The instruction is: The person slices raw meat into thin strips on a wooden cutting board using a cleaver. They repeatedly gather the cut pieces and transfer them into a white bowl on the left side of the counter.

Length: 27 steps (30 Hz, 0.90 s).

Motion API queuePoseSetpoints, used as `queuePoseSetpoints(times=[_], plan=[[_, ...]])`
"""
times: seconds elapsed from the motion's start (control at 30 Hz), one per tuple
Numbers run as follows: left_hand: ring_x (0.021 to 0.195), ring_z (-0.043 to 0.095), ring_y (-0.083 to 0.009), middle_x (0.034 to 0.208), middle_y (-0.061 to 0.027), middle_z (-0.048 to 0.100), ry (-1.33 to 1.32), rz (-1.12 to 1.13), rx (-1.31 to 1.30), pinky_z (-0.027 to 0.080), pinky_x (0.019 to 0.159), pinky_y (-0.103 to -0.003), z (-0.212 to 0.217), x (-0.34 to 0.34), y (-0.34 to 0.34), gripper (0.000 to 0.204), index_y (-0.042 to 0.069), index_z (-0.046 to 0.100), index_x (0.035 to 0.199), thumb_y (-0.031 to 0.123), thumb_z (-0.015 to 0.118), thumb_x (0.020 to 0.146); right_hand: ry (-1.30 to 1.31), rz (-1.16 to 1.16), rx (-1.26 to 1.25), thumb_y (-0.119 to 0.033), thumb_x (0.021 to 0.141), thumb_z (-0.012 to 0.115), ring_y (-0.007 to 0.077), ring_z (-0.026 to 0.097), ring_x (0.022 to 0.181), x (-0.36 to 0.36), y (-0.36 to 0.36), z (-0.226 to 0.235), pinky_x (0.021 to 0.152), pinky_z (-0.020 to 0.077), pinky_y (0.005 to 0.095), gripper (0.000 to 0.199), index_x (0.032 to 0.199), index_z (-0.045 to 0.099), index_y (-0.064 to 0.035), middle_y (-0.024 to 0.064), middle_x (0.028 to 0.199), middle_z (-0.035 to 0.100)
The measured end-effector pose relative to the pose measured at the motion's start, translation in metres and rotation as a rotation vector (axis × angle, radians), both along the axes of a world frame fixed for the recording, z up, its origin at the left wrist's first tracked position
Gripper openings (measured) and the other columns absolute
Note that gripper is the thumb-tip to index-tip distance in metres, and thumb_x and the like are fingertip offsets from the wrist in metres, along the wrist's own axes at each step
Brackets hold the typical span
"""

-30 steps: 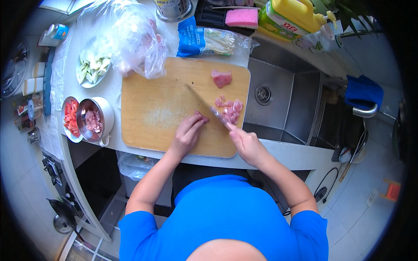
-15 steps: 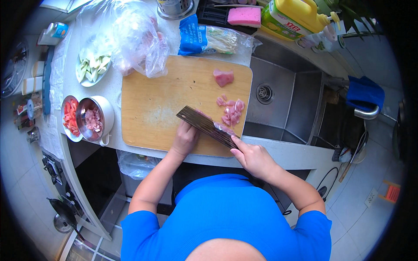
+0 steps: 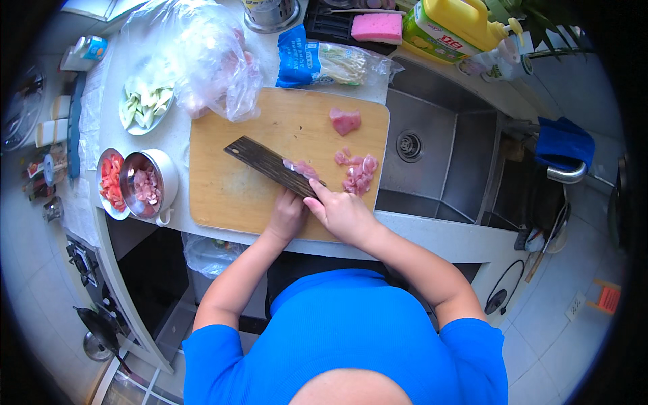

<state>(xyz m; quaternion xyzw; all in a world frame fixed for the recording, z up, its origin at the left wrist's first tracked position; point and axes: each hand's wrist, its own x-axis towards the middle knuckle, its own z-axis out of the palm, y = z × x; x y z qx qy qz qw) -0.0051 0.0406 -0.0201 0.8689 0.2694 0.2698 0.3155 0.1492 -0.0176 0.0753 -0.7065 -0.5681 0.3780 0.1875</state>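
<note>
My right hand (image 3: 345,214) grips a dark, wide-bladed cleaver (image 3: 266,164), its index finger laid along the blade. The blade slants over the wooden cutting board (image 3: 226,192), its far end toward the upper left. Thin pink slices of raw meat (image 3: 302,169) lie along the blade's far edge. Curled close against the near side of the blade is my left hand (image 3: 287,214); its fingertips and whatever they hold are hidden. To the right on the board rest a pile of cut meat (image 3: 361,175) and, farther back, a larger meat chunk (image 3: 345,121).
Left of the board stand a metal bowl of meat pieces (image 3: 146,187), a dish of red pieces (image 3: 111,182) and a plate of pale green slices (image 3: 145,108). Behind are a clear plastic bag (image 3: 216,61) and packaged mushrooms (image 3: 337,62). A steel sink (image 3: 422,172) adjoins at right.
My right hand and the cleaver have moved left and slightly away from me, with the blade now farther across the board. The meat slices beside the blade have shifted left; my left hand has hardly moved.
</note>
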Motion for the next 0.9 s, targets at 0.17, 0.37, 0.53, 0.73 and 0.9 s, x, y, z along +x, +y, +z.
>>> queuePoseSetpoints(times=[0.17, 0.37, 0.53, 0.73, 0.9], plan=[[0.095, 0.060, -0.0321, 0.103, -0.0155, 0.062, -0.032, 0.062, 0.095, 0.051, 0.082, -0.040, 0.020, 0.010, 0.004, 0.025, -0.002, 0.066, 0.098, -0.005, 0.066, 0.073, 0.173, -0.169, 0.071, -0.033, 0.098, 0.049, 0.0433, 0.066, 0.076, 0.037, -0.042, 0.000, 0.071, 0.0546, 0.0480, 0.042, 0.123, 0.058, -0.0004, 0.0276, 0.083, 0.066], [0.095, 0.060, -0.0351, 0.101, -0.0153, 0.063, -0.032, 0.050, 0.100, 0.051, 0.083, -0.041, 0.014, 0.005, 0.002, 0.028, -0.003, 0.066, 0.098, -0.007, 0.065, 0.071, 0.142, -0.035, -0.103, -0.033, 0.098, 0.050, 0.0434, 0.066, 0.076, 0.048, -0.069, 0.044, 0.070, 0.0541, 0.0477, 0.044, 0.126, 0.057, 0.0001, 0.0279, 0.086, 0.066], [0.100, 0.059, -0.0389, 0.105, -0.0178, 0.063, -0.032, 0.028, 0.028, 0.050, 0.088, -0.044, 0.022, 0.005, 0.002, 0.033, -0.003, 0.067, 0.100, -0.007, 0.065, 0.068, -0.020, 0.060, -0.185, -0.035, 0.097, 0.051, 0.0415, 0.066, 0.067, 0.045, -0.070, 0.046, 0.060, 0.0537, 0.0486, 0.046, 0.126, 0.054, -0.0003, 0.0250, 0.072, 0.065], [0.099, 0.059, -0.0390, 0.105, -0.0178, 0.063, -0.034, 0.041, 0.113, 0.049, 0.089, -0.045, 0.013, 0.007, 0.003, 0.031, -0.002, 0.067, 0.101, -0.005, 0.067, 0.069, -0.044, 0.077, -0.111, -0.032, 0.098, 0.050, 0.0429, 0.066, 0.072, 0.009, -0.008, 0.011, 0.066, 0.0539, 0.0490, 0.042, 0.130, 0.054, -0.0040, 0.0266, 0.081, 0.066], [0.093, 0.061, -0.0322, 0.100, -0.0142, 0.064, -0.044, 0.073, 0.114, 0.052, 0.080, -0.039, 0.016, 0.008, 0.002, 0.022, -0.002, 0.067, 0.096, -0.004, 0.067, 0.074, 0.226, -0.162, -0.032, -0.033, 0.099, 0.048, 0.0413, 0.067, 0.081, 0.030, -0.023, 0.004, 0.075, 0.0543, 0.0453, 0.041, 0.121, 0.060, -0.0007, 0.0271, 0.095, 0.066]])
